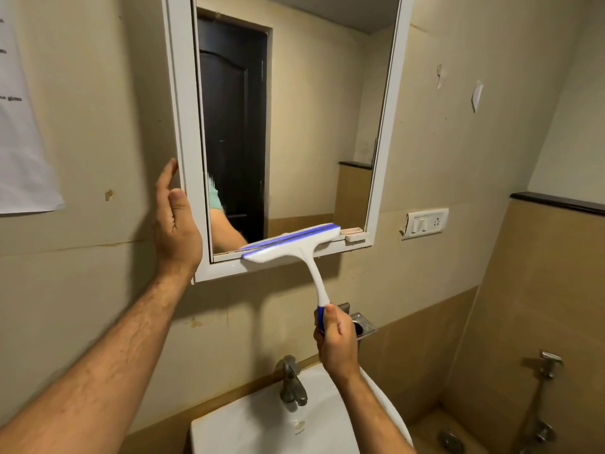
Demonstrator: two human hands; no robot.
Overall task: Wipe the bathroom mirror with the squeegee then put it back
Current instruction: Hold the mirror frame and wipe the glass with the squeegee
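Two bare forearms reach forward and upward from the bottom of the view. The left arm stretches from the lower left corner, wrist straight. The left hand is raised with palm facing right, fingers straight and together, thumb alongside, resting flat against the outer left edge of the mirror frame. The right arm rises from the bottom centre. The right hand is closed in a fist around the blue grip of the squeegee, thumb on top, pointing up along the handle.
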